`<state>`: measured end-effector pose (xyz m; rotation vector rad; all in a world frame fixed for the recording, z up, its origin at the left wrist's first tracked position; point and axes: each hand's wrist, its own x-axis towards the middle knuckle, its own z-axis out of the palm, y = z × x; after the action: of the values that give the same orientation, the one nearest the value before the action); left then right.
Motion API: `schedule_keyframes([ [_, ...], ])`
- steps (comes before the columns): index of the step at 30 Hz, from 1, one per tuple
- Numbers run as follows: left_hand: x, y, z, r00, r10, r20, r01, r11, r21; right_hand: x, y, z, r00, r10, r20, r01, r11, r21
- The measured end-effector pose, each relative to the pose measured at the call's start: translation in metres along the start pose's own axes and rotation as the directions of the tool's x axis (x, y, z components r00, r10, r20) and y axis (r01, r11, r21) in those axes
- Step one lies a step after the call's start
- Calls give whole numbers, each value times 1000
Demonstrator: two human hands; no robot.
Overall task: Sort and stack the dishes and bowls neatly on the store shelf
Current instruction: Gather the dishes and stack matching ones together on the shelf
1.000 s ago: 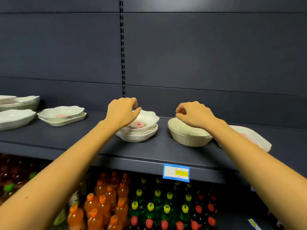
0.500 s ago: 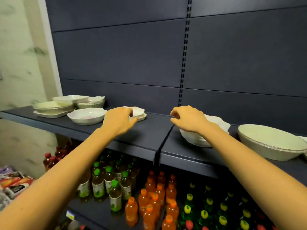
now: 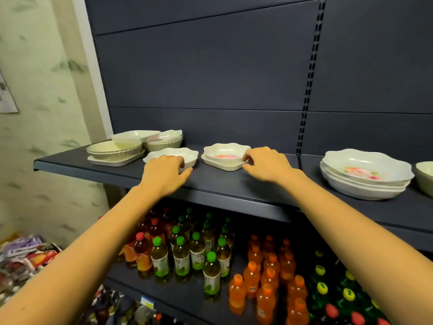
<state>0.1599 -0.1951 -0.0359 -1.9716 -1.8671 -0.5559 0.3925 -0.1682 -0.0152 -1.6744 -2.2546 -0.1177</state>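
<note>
- White and smooth, the plain bowl (image 3: 171, 152) sits at the front of the dark shelf (image 3: 222, 184), just left of the flower dish (image 3: 225, 152).
- The left hand (image 3: 164, 174) has its fingers bent over the near edge of the plain bowl. Its thumb lies along the outside. It looks like a grip.
- The right hand (image 3: 267, 164) pinches the right edge of the flower dish between the thumb and bent fingertips.
- I think the job right now is to pick up these two and put like with like.
- To do it well, lift each one straight up and keep it flat. Do not drag it.
- The flower dish rests on a bottom dish (image 3: 222, 167). That one could slide, so lift slowly.
- Put wavy edges with wavy edges, and set each bowl down right in the middle of its pile.
- Now the count. Hands: two.
- Plain bowl: one. Flower dish pile: two.
- Big bowls (image 3: 365, 177) to the right, well apart: three, I think.
- One more pale bowl (image 3: 425, 177) is cut off at the right edge.
- Back left: one flat tray (image 3: 110, 160), one long ridged dish (image 3: 110, 148) on it, one square dish (image 3: 133, 137), and ridged bowls (image 3: 166, 143) I cannot count.
- Bottles (image 3: 187, 254) below: too many to count.
</note>
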Motion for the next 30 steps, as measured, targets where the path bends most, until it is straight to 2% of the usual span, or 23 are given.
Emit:
schedule_keyframes([
  [13, 71, -32, 38, 998, 69, 3, -68, 995, -66, 77, 7, 24, 984, 179, 13, -178, 983, -45],
  [21, 136, -26, 69, 989, 146, -38, -150, 982, -115, 124, 30, 39, 945, 328, 15, -326, 944, -56],
  [24, 151, -25, 79, 983, 182, 16, -179, 977, -119, 136, 34, 51, 928, 363, 87, -362, 932, -26],
  [30, 178, -29, 96, 965, 240, 110, -226, 966, -123, 153, 36, 57, 886, 444, 133, -443, 896, -39],
])
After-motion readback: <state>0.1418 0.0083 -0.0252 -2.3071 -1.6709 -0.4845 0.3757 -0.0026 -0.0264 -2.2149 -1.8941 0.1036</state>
